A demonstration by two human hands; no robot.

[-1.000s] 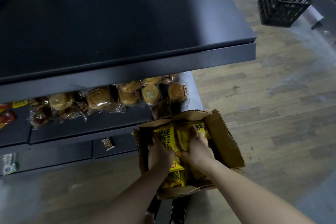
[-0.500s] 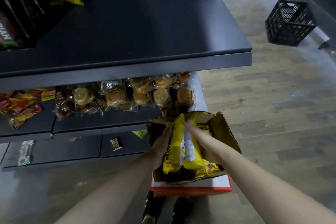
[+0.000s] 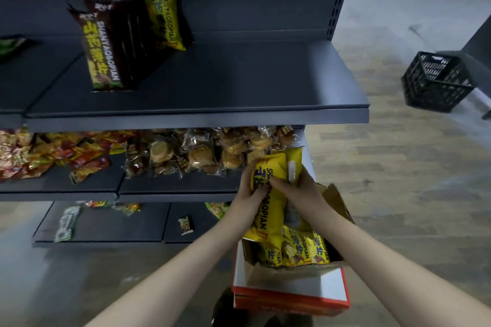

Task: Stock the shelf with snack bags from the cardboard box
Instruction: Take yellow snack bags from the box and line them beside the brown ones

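Observation:
Both my hands hold a small stack of yellow snack bags point(image 3: 271, 180) upright above the open cardboard box point(image 3: 334, 207). My left hand point(image 3: 251, 194) grips the stack's left side and my right hand point(image 3: 295, 188) grips its right side. More yellow bags point(image 3: 305, 249) lie inside the box. On the dark shelf point(image 3: 239, 79) above stand several brown bags point(image 3: 106, 42) and one yellow bag point(image 3: 163, 10), toward the left.
A lower shelf point(image 3: 172, 186) carries wrapped pastries point(image 3: 202, 151) and red snack packs point(image 3: 39, 151). The box sits on a red-and-white carton point(image 3: 292, 292). A black plastic crate point(image 3: 435, 82) stands on the wooden floor at right.
My hands have lifted the yellow bags up out of the box, and my view has tilted upward to show the upper shelf with its standing bags.

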